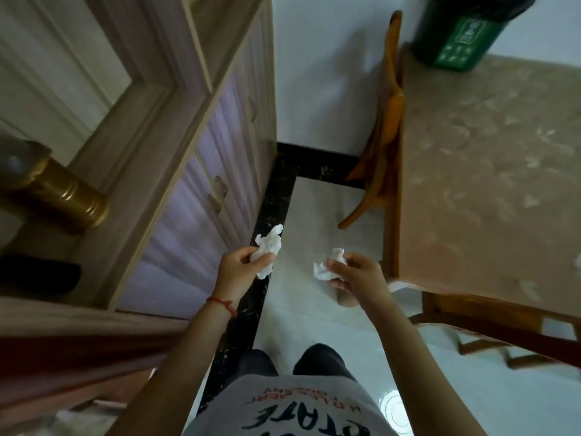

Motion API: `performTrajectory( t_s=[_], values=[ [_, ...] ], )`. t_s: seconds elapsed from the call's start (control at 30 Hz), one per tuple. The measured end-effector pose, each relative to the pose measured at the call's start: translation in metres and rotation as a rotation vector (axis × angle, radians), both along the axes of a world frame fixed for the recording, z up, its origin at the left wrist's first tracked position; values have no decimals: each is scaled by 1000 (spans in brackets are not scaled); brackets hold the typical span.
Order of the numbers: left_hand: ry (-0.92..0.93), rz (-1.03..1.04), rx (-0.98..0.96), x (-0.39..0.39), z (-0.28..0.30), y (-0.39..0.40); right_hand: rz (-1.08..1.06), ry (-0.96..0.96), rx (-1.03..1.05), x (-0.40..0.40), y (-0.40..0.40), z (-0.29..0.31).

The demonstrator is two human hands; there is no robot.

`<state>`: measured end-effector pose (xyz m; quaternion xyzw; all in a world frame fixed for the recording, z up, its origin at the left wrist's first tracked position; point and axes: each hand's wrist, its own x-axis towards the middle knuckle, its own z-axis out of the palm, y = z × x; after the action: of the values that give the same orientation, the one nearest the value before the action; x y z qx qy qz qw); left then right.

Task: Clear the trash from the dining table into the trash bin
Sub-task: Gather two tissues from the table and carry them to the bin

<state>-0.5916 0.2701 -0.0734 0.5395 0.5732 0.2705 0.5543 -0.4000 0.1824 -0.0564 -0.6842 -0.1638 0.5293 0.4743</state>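
My left hand (240, 267) is closed around a crumpled white tissue (268, 248) that sticks out above the fingers. A second, smaller crumpled tissue (328, 265) is pinched in my right hand (355, 273). Both hands hang over the floor, in the aisle left of the dining table (490, 184) with its beige patterned cloth. The green trash bin (456, 36) with a dark liner stands at the top right, beyond the table's far end. A white scrap (578, 262) shows at the table's right edge, cut off by the frame.
A wooden cabinet (201, 171) with drawers lines the left side, and a gold canister (67, 196) stands on it. A wooden chair (382, 146) is tucked against the table's left edge; another chair (503, 328) sits at the near corner. A tiled floor aisle (314, 209) runs ahead.
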Motion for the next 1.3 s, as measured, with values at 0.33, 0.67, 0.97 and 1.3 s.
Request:
performTrajectory(
  t_s=[0.33,0.67,0.97,1.3],
  values=[
    [-11,-54,16,64,-6,110,-62,-45,50,59,96,0],
    [-32,-34,36,143,17,228,-22,-7,59,138,221,6],
    [-90,-112,65,191,26,329,-52,-47,70,180,313,17],
    [-90,-212,98,243,32,469,-194,-18,118,218,429,25]
  ],
)
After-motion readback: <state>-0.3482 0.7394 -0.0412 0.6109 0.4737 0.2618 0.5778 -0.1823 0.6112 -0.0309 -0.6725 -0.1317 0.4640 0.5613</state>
